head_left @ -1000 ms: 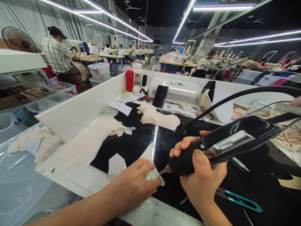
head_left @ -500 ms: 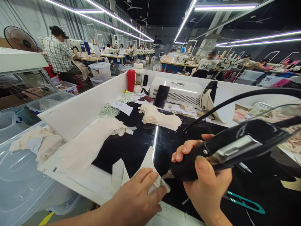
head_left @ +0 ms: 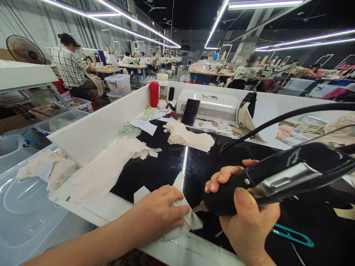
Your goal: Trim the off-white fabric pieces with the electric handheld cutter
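My right hand (head_left: 246,210) is wrapped round a black corded hand tool (head_left: 280,177) with a metal lever on its side. From the tool's front a flat metal tip (head_left: 200,207) points left, close to the edge of a small folded cream fabric piece (head_left: 191,218). My left hand (head_left: 163,208) holds this piece down at the table's front edge, fingers bent together over it; its thumb is hidden. Behind my left hand shows the corner of a pale piece (head_left: 141,193). A teal thread snipper (head_left: 294,235) lies right of my right hand.
Stacked cream cut pieces (head_left: 190,136) and a longer cream fabric (head_left: 108,166) lie on the black tabletop (head_left: 155,173). Farther back are a phone (head_left: 190,112), a white vented box (head_left: 208,103), a red bottle (head_left: 154,94) and pale cord (head_left: 129,130). The tool's cable (head_left: 277,122) arches across the right.
My left hand has shifted slightly left and up over the fabric piece, its fingers now flatter. My right hand and the tool have moved a little right in view.
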Tool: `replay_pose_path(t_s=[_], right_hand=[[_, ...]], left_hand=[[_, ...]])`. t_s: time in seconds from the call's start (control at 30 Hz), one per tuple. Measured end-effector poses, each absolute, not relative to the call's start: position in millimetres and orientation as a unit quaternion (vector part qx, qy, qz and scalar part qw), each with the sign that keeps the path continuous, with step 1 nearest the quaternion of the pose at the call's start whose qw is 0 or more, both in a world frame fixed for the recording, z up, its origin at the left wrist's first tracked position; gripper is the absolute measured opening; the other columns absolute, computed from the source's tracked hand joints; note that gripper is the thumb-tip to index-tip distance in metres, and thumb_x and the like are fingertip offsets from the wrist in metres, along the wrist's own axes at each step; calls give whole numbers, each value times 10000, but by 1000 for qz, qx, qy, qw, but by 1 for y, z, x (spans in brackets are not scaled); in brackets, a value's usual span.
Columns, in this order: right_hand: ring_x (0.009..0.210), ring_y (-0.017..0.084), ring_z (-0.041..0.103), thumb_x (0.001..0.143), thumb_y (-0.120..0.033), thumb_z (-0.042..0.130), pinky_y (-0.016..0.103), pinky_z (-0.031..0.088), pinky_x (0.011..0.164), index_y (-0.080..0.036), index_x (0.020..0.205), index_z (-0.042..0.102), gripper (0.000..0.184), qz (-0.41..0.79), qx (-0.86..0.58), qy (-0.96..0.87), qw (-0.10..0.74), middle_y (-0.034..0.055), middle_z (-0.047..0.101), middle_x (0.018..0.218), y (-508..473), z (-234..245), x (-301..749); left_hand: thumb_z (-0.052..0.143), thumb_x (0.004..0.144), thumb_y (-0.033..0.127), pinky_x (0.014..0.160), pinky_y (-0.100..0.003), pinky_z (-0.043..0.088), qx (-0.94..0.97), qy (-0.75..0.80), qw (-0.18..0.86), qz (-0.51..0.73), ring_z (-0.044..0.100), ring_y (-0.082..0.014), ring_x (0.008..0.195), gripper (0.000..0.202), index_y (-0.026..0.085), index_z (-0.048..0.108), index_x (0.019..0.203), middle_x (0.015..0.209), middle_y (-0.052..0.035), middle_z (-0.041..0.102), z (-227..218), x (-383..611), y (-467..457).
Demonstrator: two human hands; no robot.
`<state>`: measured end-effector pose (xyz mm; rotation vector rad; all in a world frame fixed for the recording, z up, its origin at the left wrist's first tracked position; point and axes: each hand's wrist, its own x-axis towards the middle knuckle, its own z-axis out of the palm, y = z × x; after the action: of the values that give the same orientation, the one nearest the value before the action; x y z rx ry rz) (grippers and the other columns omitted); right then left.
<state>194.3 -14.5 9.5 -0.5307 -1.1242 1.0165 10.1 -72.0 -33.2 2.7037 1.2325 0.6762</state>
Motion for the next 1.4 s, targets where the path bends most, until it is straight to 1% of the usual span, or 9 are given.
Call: replay_pose_path(t_s=[0.3, 0.53, 0.73, 0.87, 0.97, 1.07, 1.17, 1.27, 1.4], right_hand=[[574, 148, 632, 828, -324, 824, 308, 588, 521, -258, 1139, 600, 388, 462, -229, -475, 713, -42, 678, 764, -9, 17, 184], [576, 143, 641, 833, -319, 820, 316, 594, 545, -253, 1148, 589, 396, 458, -240, -478, 710, -48, 680, 770, -5, 15, 177], [567, 145, 637, 837, -282, 789, 321, 586, 541, -260, 1139, 585, 365, 455, -252, -472, 712, -57, 675, 758, -1, 18, 175], [567, 146, 635, 820, -304, 804, 323, 583, 545, -259, 1132, 584, 385, 455, -241, -476, 713, -56, 673, 759, 1, 17, 171], [570, 145, 641, 840, -283, 792, 323, 583, 546, -259, 1135, 581, 363, 463, -241, -480, 705, -54, 675, 765, 0, 16, 170], [577, 145, 643, 863, -274, 777, 322, 585, 551, -259, 1142, 576, 344, 465, -244, -485, 699, -50, 673, 771, -2, 16, 173], [576, 146, 640, 858, -303, 789, 321, 582, 546, -261, 1148, 574, 363, 458, -245, -488, 701, -50, 665, 773, -3, 16, 176], [574, 146, 637, 838, -326, 806, 324, 579, 549, -263, 1148, 578, 391, 452, -243, -488, 706, -51, 663, 781, -3, 15, 178], [583, 155, 639, 833, -332, 808, 340, 574, 568, -268, 1157, 574, 405, 451, -250, -490, 703, -52, 663, 782, -3, 14, 178]], left_hand=[[737, 963, 195, 1018, -413, 591, 882, 408, 77, 224, 627, -282, 1162, 285, 169, 686, 1241, 1248, -138, 623, -35, 9, -74], [731, 977, 237, 1003, -437, 603, 879, 422, 80, 209, 617, -309, 1216, 314, 196, 679, 1284, 1299, -167, 593, -36, 8, -75], [742, 972, 238, 1020, -408, 595, 876, 422, 65, 224, 606, -301, 1251, 291, 191, 678, 1252, 1303, -164, 592, -38, 8, -76], [744, 977, 271, 1025, -398, 587, 874, 421, 35, 239, 614, -282, 1222, 268, 177, 673, 1217, 1267, -156, 612, -39, 13, -76], [712, 994, 274, 1044, -444, 571, 874, 425, -19, 233, 629, -284, 1163, 269, 134, 658, 1218, 1179, -152, 652, -44, 23, -80], [689, 1007, 325, 1071, -480, 547, 865, 441, -68, 229, 621, -309, 1185, 322, 109, 649, 1243, 1181, -161, 669, -49, 34, -88], [614, 1055, 364, 1080, -433, 538, 855, 450, -96, 241, 625, -288, 1190, 341, 106, 637, 1278, 1232, -161, 672, -48, 37, -92], [505, 1104, 268, 1127, -422, 502, 856, 437, -114, 252, 640, -257, 1166, 251, 94, 653, 1209, 1205, -143, 683, -39, 32, -86], [528, 1105, 274, 1112, -391, 526, 886, 395, -36, 239, 653, -230, 1150, 218, 105, 660, 1147, 1151, -113, 692, -29, 16, -64]])
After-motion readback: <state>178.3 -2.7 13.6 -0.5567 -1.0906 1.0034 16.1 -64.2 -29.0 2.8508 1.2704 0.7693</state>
